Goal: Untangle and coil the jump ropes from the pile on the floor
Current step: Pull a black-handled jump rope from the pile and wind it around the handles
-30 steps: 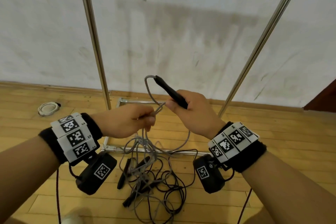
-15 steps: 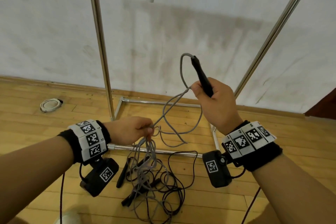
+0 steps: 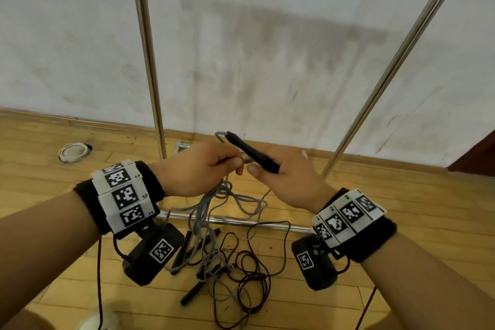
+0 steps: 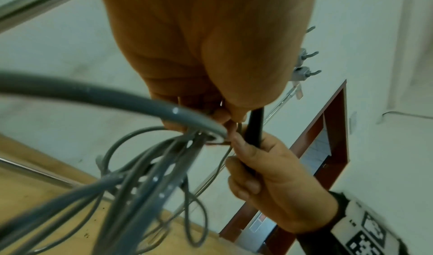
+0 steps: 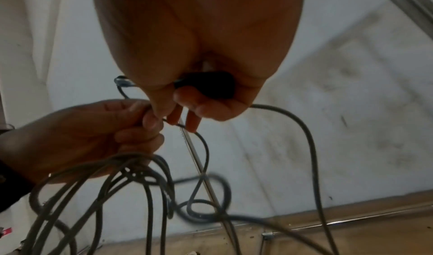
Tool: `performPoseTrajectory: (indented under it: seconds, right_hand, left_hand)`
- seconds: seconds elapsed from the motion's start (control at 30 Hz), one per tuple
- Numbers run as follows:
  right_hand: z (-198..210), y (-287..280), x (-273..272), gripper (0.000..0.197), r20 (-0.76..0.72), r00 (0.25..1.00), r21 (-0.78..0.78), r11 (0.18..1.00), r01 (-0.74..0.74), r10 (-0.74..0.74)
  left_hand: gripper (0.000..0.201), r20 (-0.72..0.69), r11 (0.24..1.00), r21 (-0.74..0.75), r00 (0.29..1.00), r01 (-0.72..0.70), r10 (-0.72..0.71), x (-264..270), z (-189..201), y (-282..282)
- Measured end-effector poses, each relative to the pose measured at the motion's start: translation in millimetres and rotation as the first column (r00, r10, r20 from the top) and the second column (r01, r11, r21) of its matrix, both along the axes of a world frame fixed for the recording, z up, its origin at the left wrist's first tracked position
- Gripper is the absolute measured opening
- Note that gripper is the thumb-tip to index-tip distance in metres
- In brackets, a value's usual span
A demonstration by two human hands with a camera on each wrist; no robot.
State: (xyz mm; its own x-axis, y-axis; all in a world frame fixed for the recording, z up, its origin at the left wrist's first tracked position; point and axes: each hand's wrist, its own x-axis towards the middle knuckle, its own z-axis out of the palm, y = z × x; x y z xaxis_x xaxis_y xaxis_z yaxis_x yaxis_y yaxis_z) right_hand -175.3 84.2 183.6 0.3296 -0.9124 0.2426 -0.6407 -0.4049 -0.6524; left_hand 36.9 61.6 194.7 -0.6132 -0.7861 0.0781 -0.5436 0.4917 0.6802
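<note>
Both hands meet over the rope pile, working one grey jump rope.

The right hand grips the black handle; the left hand pinches gathered loops of the grey rope, which hang to the tangled pile on the wooden floor beside the metal rack. The right wrist view alone shows the right fingertips touching the strand at the left hand's pinch.
</note>
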Motion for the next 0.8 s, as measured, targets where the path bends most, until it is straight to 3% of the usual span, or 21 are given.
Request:
performPoseTrajectory:
  seconds: [0.17, 0.33, 0.53, 0.7, 0.8]
  right_hand:
    - [3.0, -2.5, 2.6, 0.007, 0.084, 0.996, 0.035, 0.999, 0.026, -0.029]
    - [4.8, -2.5, 9.4, 0.019, 0.099, 0.994, 0.006, 0.999, 0.035, -0.035]
    - [20.6, -2.4, 11.5, 0.022, 0.182, 0.982, -0.055, 0.997, 0.063, -0.052]
    - [35.3, -5.4, 1.3, 0.018, 0.337, 0.931, -0.123, 0.974, 0.191, -0.14]
    - [35.6, -10.0, -9.5, 0.023, 0.315, 0.93, -0.141, 0.959, 0.246, -0.192]
  left_hand:
    - [0.024, 0.007, 1.0, 0.014, 1.0, 0.009, -0.009, 5.1, -1.3, 1.0]
    - [0.011, 0.187, 0.998, 0.026, 0.98, 0.063, -0.066, 3.6, -22.6, 1.9]
    - [0.013, 0.091, 0.992, -0.119, 0.994, -0.047, 0.058, 3.2, -32.1, -8.0]
    - [0.011, 0.33, 0.997, -0.055, 0.942, -0.05, 0.065, 14.2, -48.9, -17.3]
    - [0.011, 0.328, 0.994, -0.044, 0.938, -0.101, 0.11, 22.0, -53.1, -23.2]
